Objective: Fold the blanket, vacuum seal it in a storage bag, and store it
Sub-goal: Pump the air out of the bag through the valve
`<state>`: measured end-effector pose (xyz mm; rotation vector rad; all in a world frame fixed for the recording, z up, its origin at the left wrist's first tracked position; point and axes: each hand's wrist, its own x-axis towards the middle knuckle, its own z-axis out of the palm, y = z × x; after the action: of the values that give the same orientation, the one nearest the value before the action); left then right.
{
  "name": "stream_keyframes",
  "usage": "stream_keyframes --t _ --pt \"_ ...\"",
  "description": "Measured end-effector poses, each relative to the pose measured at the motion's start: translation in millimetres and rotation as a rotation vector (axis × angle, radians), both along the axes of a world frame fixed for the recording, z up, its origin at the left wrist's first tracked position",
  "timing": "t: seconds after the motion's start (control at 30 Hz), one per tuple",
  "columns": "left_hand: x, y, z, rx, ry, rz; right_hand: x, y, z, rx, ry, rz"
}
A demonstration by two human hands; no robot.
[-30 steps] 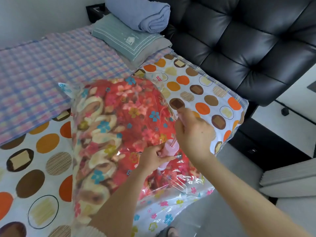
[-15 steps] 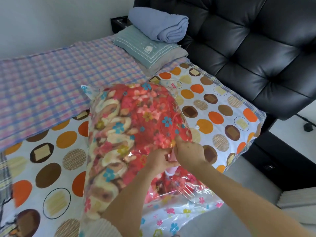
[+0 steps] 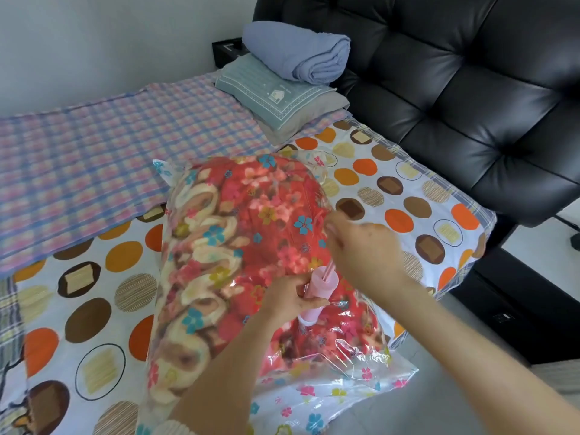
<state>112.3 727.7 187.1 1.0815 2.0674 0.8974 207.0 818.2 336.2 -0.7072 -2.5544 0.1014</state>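
storage bag [image 3: 354,368]: glossy clear plastic | blanket [image 3: 238,246]: fleecy cloth | headboard [image 3: 455,89]: glossy leather

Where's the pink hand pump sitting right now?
In the head view, the pink cylindrical hand pump stands right of centre on the clear storage bag holding the red floral blanket, gripped by the left hand, just below the right hand.

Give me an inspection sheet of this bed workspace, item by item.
Surface: bed sheet printed with orange and brown circles; the bag lies on it.
Job's things: red floral blanket inside clear flower-printed plastic bag; pink cylindrical hand pump standing on the bag.
Clutter: pink-blue plaid cloth; teal pillow; rolled lavender blanket.
Grips: left hand holds the pump barrel; right hand, blurred, grips the raised plunger rod.
Cables: none certain; thin dark line at right edge.
Surroundings: black tufted leather headboard; white wall.
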Motion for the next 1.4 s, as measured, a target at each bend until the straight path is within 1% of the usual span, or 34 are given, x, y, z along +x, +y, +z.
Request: stream_keyframes --t 0.03,0.07,0.1,0.13,0.17,0.2,0.23,0.27,0.33,0.37,0.4,0.43,0.5,0.53,0.57,0.6,0.63,0.7,0.73,0.8,0.83,0.87,0.9,0.93,0.97,1.0,1.1,1.17,1.2,1.23,1.27,1.3,1.37,1.4 --pt "-0.5 0.7 -0.5 -0.004 -0.003 -0.006 -0.6 3.1 11.4 -0.003 0.095 -0.037" --pt "-0.3 0.8 -0.7 -0.009 -0.009 -0.007 -0.6 3.3 20.1 -0.047 0.144 -0.071" --pt "0.3 0.6 -0.4 -0.005 -0.012 -0.005 0.2 0.2 12.3 -0.064 0.173 -0.104" --pt "1.2 -0.2 -2.2 -0.015 -0.011 -0.003 1.8 -5.7 -6.3 -0.088 0.140 -0.102" --pt "2.9 -1.3 -3.9 -0.023 -0.005 -0.006 4.2 -16.5 -28.3 -0.145 0.038 -0.108" --pt "4.4 -1.8 -6.2 -0.037 0.003 0.000 7.5 -21.3 -50.3 -0.152 -0.086 -0.101" --pt "6.4 -3.0 -8.4 -0.037 0.004 0.009 10.2 -15.8 -62.4 -0.102 -0.136 -0.086" --pt "6.9 -3.5 -8.8 -0.025 0.004 0.022 10.0 -10.2 -60.2 -0.084 -0.140 -0.046" --pt "6.1 -3.6 -8.0 0.011 0.002 0.046 9.0 -3.1 -26.6 -0.067 -0.079 0.014" --pt "5.3 -2.7 -6.4 0.013 -0.008 0.039 9.3 0.2 -7.1 -0.055 -0.001 0.008" --pt "4.3 -1.6 -4.4 0.005 -0.009 0.027 7.4 2.9 10.8 -0.053 0.080 -0.033" --pt "4.0 -0.6 -4.1 -0.005 0.005 0.019 7.5 2.7 21.0 -0.099 0.118 -0.091" --pt "4.8 0.5 -4.5 -0.018 0.035 0.029 10.4 -4.8 0.5 -0.145 0.168 -0.136" --pt "5.8 0.1 -7.4 -0.016 0.034 0.034 12.7 -15.1 -20.9 -0.176 0.091 -0.120" --pt "6.4 -0.2 -10.6 -0.012 0.034 0.032 13.0 -23.8 -42.0 -0.185 -0.027 -0.111" --pt "7.4 -0.4 -14.4 -0.008 0.027 0.033 13.3 -23.4 -57.7 -0.163 -0.126 -0.111" --pt "8.3 -1.6 -17.4 0.000 0.013 0.041 14.0 -16.8 -57.9 -0.121 -0.150 -0.103" --pt "8.0 -2.5 -16.0 0.028 -0.011 0.067 12.9 -8.4 -30.4 -0.079 -0.127 -0.028" --pt "8.2 -2.3 -15.1 0.033 -0.012 0.061 14.7 -3.9 -12.7 -0.062 -0.062 -0.024" --pt "8.7 -1.3 -11.4 0.042 -0.009 0.033 16.4 0.2 16.4 -0.031 0.088 -0.124" --pt "9.4 -1.4 -8.7 0.047 -0.005 0.028 17.0 -1.4 16.6 -0.080 0.106 -0.159" --pt "10.2 -1.7 -6.9 0.048 0.003 0.029 18.3 -4.7 3.8 -0.118 0.097 -0.170" --pt "11.6 -2.4 -5.7 0.040 0.009 0.030 19.5 -14.7 -14.2 -0.151 0.027 -0.169" --pt "13.2 -3.1 -5.5 0.034 0.011 0.029 18.7 -23.8 -32.9 -0.182 -0.092 -0.139" --pt "14.5 -4.1 -6.4 0.034 0.007 0.032 18.2 -22.9 -48.9 -0.150 -0.155 -0.132" --pt "15.9 -5.0 -7.4 0.042 -0.011 0.037 17.7 -16.3 -51.3 -0.110 -0.161 -0.109" --pt "13.5 -5.2 -9.1 0.064 -0.055 0.072 18.4 -5.1 -4.8 -0.001 -0.055 -0.003" --pt "11.1 -3.8 -10.0 0.041 -0.048 0.053 19.2 -0.9 32.6 0.065 0.109 -0.072" --pt "10.9 -3.2 -9.0 0.037 -0.035 0.047 18.7 -0.1 33.3 0.013 0.150 -0.102" --pt "11.1 -2.9 -7.6 0.038 -0.022 0.046 18.5 -2.1 21.0 -0.060 0.151 -0.115" --pt "11.4 -3.4 -6.9 0.038 -0.014 0.042 19.1 -8.4 -0.6 -0.124 0.131 -0.118" --pt "12.3 -3.8 -7.2 0.028 -0.004 0.029 19.4 -18.8 -27.1 -0.154 0.060 -0.087" --pt "15.2 -5.9 -9.3 0.020 0.007 0.005 20.7 -22.8 -61.9 -0.120 -0.099 -0.082" --pt "16.7 -7.5 -10.4 0.034 -0.002 0.009 20.1 -19.7 -60.8 -0.095 -0.108 -0.074"
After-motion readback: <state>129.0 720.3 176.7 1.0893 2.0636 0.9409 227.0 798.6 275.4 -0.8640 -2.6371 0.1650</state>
